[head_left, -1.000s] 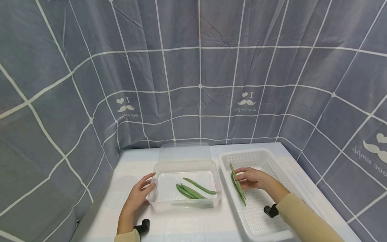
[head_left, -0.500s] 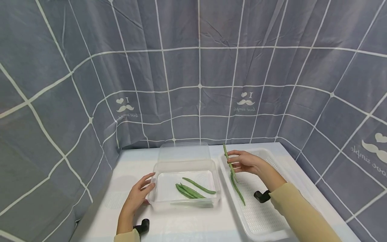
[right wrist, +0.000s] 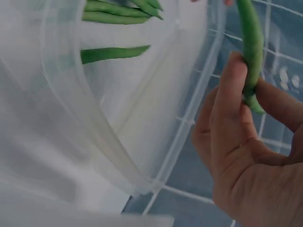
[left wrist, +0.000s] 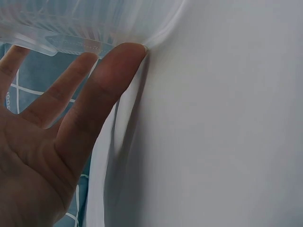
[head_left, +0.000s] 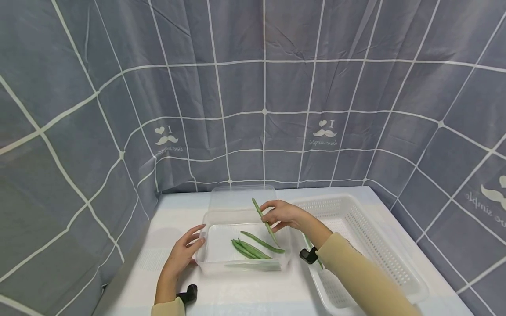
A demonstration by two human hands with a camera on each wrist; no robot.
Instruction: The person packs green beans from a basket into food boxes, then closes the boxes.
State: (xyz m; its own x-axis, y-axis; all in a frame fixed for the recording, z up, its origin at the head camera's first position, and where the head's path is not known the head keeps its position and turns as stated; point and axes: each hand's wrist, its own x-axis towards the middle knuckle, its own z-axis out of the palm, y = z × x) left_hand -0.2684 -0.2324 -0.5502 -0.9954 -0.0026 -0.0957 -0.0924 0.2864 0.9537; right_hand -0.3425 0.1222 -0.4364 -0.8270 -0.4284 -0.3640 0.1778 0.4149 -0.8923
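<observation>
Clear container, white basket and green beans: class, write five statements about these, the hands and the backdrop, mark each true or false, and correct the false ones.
1. The right hand pinches a green bean. True.
2. The left hand holds a green bean. False: the left hand touches the outside of the clear container.
3. Several beans lie inside the clear container. True.
4. The white basket has no bean in it. False: another bean, partly hidden, shows inside the white basket.
5. The curtain behind the table is grey with white lines. True.
</observation>
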